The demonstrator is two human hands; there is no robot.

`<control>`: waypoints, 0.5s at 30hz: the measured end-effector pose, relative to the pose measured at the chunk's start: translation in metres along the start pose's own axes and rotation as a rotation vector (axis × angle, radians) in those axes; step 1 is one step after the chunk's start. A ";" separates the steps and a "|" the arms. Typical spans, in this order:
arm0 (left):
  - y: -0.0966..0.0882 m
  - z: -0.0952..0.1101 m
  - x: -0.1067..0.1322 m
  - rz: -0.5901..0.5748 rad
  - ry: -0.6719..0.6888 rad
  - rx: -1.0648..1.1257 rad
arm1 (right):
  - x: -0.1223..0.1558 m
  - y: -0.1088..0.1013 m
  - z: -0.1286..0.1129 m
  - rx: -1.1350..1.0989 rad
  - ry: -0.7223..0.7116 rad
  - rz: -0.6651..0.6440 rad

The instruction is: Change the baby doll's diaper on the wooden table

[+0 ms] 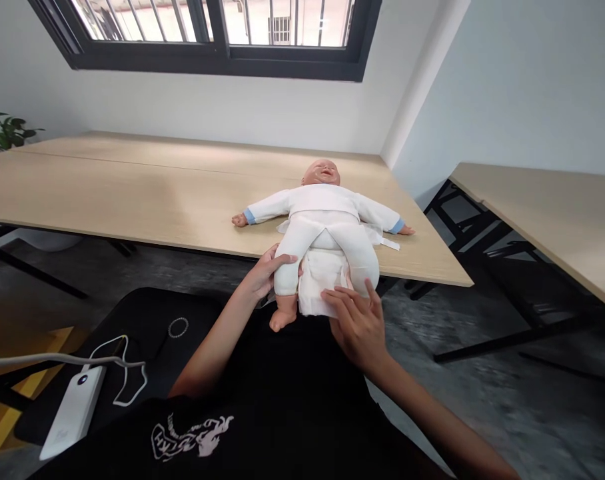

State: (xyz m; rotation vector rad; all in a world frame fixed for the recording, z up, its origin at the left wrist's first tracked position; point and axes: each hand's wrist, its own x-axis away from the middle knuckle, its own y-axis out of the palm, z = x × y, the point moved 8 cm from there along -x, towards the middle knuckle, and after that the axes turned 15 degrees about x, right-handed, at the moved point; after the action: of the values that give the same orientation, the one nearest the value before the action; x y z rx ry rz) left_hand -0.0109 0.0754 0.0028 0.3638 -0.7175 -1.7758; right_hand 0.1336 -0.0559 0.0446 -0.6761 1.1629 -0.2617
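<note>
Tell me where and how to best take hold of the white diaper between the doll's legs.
Likely best by the near edge of the white diaper, from the person's side, in a flat pinch: that thin edge faces the person, past the edge of the table, while the doll's legs flank it. The right hand is at its right corner.

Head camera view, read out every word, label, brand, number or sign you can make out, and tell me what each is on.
Black shirt: pale print with lettering, too skewed and small to read reliably.
White power bank: faint mark, too blurred to read.
No other text is discernible.
</note>
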 end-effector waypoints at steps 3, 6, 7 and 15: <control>-0.008 0.006 -0.001 0.055 0.100 -0.148 | -0.033 -0.019 0.010 0.069 -0.033 0.098; -0.006 0.013 -0.001 0.016 0.228 -0.313 | -0.078 -0.023 0.015 0.125 -0.117 0.141; -0.004 0.015 -0.001 -0.012 0.260 -0.356 | -0.095 -0.019 0.020 0.129 -0.119 0.118; 0.001 0.025 0.004 -0.029 0.318 -0.536 | -0.197 0.077 0.090 -0.078 0.095 -0.290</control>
State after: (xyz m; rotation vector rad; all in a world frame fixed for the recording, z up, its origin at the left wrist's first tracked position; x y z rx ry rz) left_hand -0.0256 0.0789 0.0229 0.2800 -0.0024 -1.8027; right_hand 0.1263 0.1387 0.1667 -0.9106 1.1690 -0.4999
